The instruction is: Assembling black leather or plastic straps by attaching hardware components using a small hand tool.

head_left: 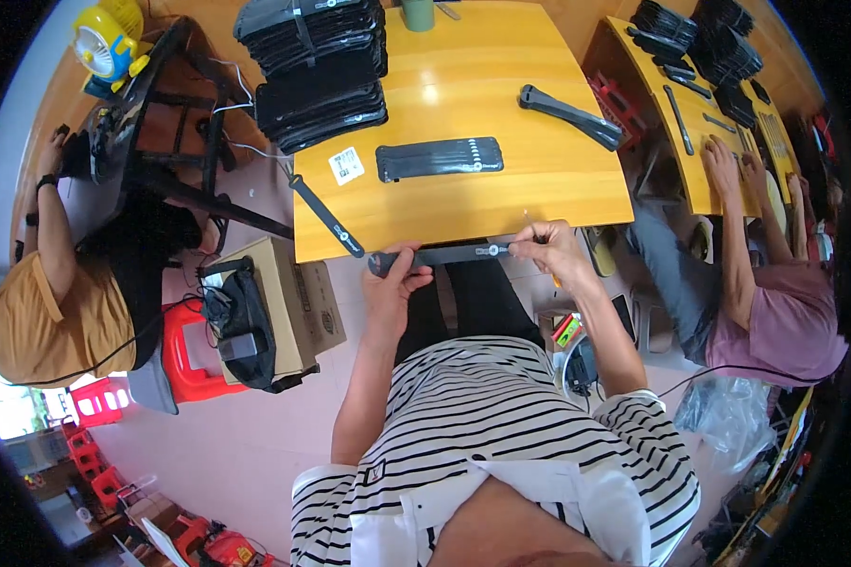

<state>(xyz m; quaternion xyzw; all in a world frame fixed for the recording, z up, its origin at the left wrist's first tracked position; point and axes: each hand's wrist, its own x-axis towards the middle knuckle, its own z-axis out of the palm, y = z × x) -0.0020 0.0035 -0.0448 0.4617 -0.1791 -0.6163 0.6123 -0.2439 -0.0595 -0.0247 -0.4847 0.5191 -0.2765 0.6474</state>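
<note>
A black strap point(456, 254) with white print stretches level between my hands, just off the front edge of the yellow table point(539, 189). My left hand point(388, 291) pinches its wider left end, while my right hand point(555, 255) has thumb and fingers closed on the other end. A small orange bit shows under the right hand; what it is I cannot make out. Close by my left hand, a single black strap point(326, 216) lies slanted on the table. Behind the held strap lies a row of overlapping straps point(435, 161), and farther right a fanned bundle of straps point(570, 117).
Tall stacks of black straps point(320, 106) stand at the table's back left, near a white label point(346, 166) and a green cup point(418, 14). A cardboard box point(304, 307) is at left below. Co-workers sit on both sides, the right one at another table point(676, 142).
</note>
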